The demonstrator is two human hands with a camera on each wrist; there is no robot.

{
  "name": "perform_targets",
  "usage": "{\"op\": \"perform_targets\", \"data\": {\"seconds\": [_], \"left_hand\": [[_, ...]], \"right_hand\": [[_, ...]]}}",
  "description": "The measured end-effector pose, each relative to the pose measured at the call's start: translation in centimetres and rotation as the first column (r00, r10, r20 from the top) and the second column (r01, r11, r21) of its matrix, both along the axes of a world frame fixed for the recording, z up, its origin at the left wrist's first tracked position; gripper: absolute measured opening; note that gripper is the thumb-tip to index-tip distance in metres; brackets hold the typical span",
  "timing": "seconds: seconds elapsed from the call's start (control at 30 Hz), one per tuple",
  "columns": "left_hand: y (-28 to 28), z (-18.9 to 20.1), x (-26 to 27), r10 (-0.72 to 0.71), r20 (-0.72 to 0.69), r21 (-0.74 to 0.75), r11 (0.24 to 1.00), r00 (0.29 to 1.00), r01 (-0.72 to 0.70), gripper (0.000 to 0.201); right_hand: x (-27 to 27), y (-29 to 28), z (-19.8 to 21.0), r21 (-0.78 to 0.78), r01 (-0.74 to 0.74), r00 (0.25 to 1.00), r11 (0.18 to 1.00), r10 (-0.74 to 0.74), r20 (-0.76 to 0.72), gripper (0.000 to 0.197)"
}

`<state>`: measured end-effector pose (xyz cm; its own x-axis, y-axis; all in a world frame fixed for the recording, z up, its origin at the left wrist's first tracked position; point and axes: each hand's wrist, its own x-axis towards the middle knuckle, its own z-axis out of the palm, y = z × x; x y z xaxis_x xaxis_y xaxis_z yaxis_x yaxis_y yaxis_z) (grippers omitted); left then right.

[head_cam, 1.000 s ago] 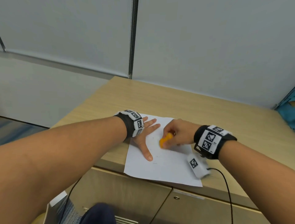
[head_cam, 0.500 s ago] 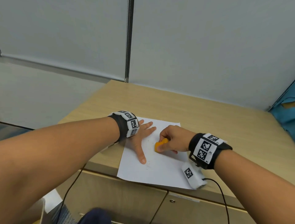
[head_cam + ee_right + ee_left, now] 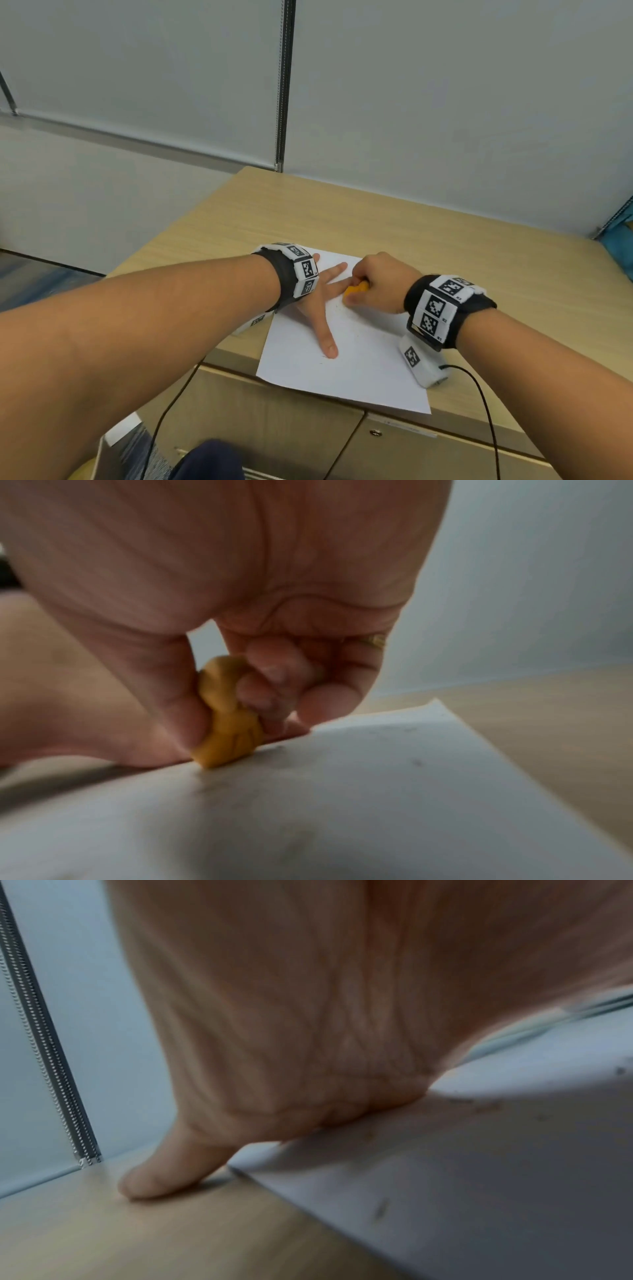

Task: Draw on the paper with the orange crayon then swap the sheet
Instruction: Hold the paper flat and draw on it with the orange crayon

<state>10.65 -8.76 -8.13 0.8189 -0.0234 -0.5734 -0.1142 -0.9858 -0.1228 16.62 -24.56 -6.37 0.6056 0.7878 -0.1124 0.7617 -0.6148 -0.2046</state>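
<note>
A white sheet of paper [image 3: 356,370] lies at the near edge of the wooden desk [image 3: 376,222], its front corner hanging slightly over. My left hand [image 3: 322,308] lies flat on the sheet's left part with fingers spread, pressing it down; in the left wrist view the little finger [image 3: 161,1175] touches the bare desk just off the paper [image 3: 479,1177]. My right hand [image 3: 373,287] grips a stubby orange crayon [image 3: 354,290] between thumb and curled fingers. The crayon [image 3: 226,723] tip rests on the paper [image 3: 377,791], right beside my left hand's fingers. Faint marks speckle the sheet.
A grey partition wall [image 3: 445,102] stands behind the desk. Drawer fronts [image 3: 428,452] lie below the desk edge. A black cable [image 3: 486,404] runs from the right wrist camera over the front edge. Something blue [image 3: 620,240] sits at the far right.
The right hand with the crayon has moved up and left across the sheet, closer to my left hand's fingers. The left hand has stayed flat on the paper.
</note>
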Motion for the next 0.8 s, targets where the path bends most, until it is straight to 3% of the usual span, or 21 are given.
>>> {"op": "perform_targets", "data": {"seconds": [0.13,0.33,0.47,0.53,0.63,0.7,0.8], "left_hand": [[0.1,-0.4,0.2,-0.021,0.009,0.037,0.999,1.000,0.021,0.140],[0.0,-0.1,-0.1,-0.023,0.030,0.007,1.000,0.999,0.023,0.146],[-0.1,0.0,-0.3,-0.033,0.027,0.037,0.999,0.999,0.032,0.137],[-0.1,0.0,-0.5,-0.030,0.034,0.027,0.999,0.999,0.029,0.139],[-0.2,0.2,-0.5,-0.027,0.041,0.016,1.000,0.999,0.027,0.143],[-0.2,0.0,-0.3,-0.028,0.033,0.034,0.999,0.999,0.027,0.143],[-0.1,-0.2,-0.3,-0.041,0.030,0.055,0.998,0.999,0.039,0.142]], "right_hand": [[-3.1,-0.4,0.1,-0.085,-0.211,0.969,0.974,0.197,-0.147,0.026],[0.5,0.0,0.7,-0.092,0.025,0.998,0.995,-0.020,0.056,0.031],[-3.0,-0.4,0.7,-0.182,-0.182,0.970,0.966,0.146,-0.196,0.029],[-1.3,-0.3,1.3,-0.167,-0.088,0.980,0.982,0.055,-0.193,0.030],[0.8,0.1,1.4,-0.098,0.079,0.997,0.992,-0.079,0.006,0.031],[-0.8,0.0,0.9,-0.112,0.005,1.000,0.994,-0.007,-0.020,0.028],[-3.3,-0.5,0.6,-0.154,-0.144,0.972,0.978,0.110,-0.208,0.029]]}}
